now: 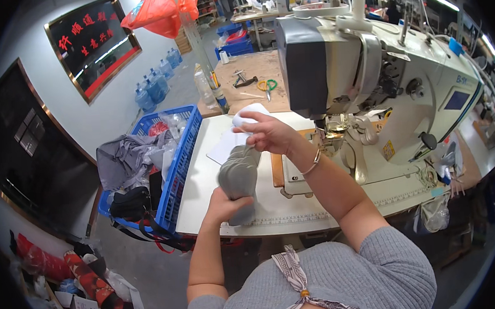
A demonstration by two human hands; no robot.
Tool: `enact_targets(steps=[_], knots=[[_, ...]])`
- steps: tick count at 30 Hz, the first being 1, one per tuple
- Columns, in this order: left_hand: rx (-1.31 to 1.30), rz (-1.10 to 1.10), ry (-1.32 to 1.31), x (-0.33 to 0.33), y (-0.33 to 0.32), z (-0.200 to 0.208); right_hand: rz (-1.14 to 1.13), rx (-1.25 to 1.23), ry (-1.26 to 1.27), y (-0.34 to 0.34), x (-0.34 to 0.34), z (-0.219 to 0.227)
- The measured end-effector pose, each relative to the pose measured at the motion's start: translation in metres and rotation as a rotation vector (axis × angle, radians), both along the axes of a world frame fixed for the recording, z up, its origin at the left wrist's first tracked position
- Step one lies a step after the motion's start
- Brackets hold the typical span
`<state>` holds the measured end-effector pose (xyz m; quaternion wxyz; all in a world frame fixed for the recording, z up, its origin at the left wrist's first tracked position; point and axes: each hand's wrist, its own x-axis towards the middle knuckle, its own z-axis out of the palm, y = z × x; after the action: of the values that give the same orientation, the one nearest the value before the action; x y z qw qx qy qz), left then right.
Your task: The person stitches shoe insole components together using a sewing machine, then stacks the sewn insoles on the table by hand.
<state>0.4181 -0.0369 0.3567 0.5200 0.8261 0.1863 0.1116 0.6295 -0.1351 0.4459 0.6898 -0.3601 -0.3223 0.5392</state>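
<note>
My left hand (228, 205) is closed round the near part of a stack of grey, insole-shaped pieces (238, 175), thumb across the top. The stack is tilted above the sewing table, its layers fanned at the far end. That far end meets the lower fingers of my right hand (269, 133), which look bent against it; the exact grip is partly hidden. A curved white piece (253, 109) shows behind the right fingers, and I cannot tell whether they hold it. Flat white material (223, 148) lies on the white tabletop (196, 197) beyond the stack.
A large industrial sewing machine (332, 64) stands right of my hands, its needle area near my right forearm. Left of the table is a blue basket (174, 201) of cloth and bags. Scissors (267, 88) and a hammer (246, 82) lie on the wooden table behind.
</note>
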Motion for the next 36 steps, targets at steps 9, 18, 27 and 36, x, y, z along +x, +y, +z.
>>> enact_targets(steps=[9,18,27,36], knots=[[0.394,0.498,0.178,0.008,0.103,-0.087,0.483,0.464,-0.966,-0.059,-0.094,0.027],[-0.428,0.17,-0.522,-0.034,0.002,0.004,-0.262,0.016,0.06,0.003,-0.025,-0.079],[-0.202,-0.04,0.514,-0.097,-0.01,-0.001,0.67,0.21,-1.393,0.005,-0.108,-0.031],[-0.769,0.489,0.406,-0.289,-0.081,-0.1,0.486,0.461,-1.509,-0.009,-0.159,-0.039]])
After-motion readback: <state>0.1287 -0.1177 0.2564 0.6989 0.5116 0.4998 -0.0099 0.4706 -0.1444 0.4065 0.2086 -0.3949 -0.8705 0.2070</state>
